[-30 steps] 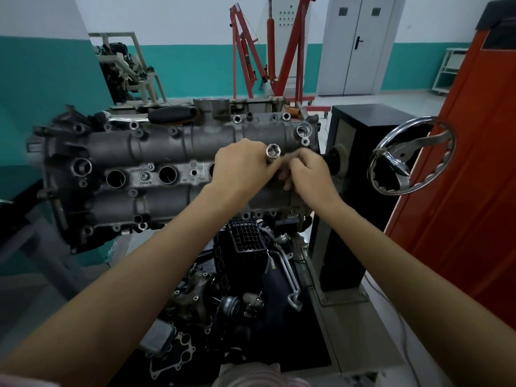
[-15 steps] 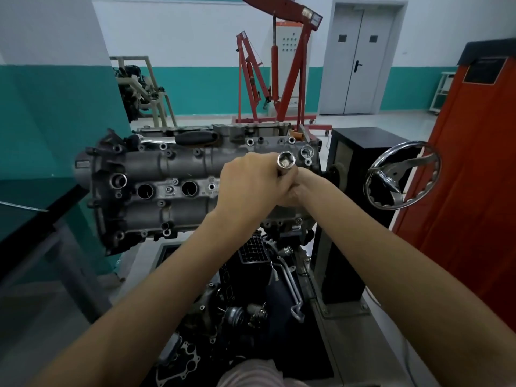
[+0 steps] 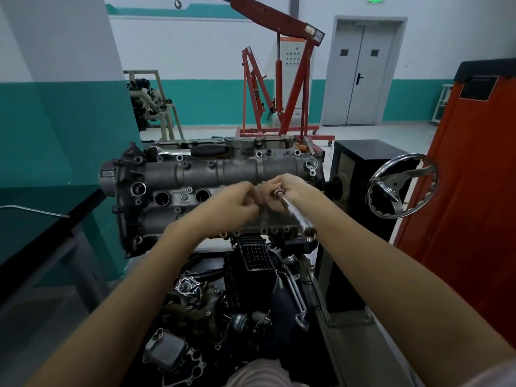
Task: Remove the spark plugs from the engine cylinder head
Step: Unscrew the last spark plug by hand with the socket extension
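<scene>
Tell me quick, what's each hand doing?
Left hand: fingers curled at the socket tool's tip; grip too blurred to tell.
Right hand: holding the socket tool.

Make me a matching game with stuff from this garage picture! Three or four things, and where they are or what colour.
Things:
1. engine crane
2. socket extension
3. handwheel
4. double door

Descriptions:
A. grey, in the back wall
B. red, standing behind the engine
C. shiny, round, right of the engine
D. long, shiny, held in the right hand

Pairs: 1-B, 2-D, 3-C, 4-A
</scene>
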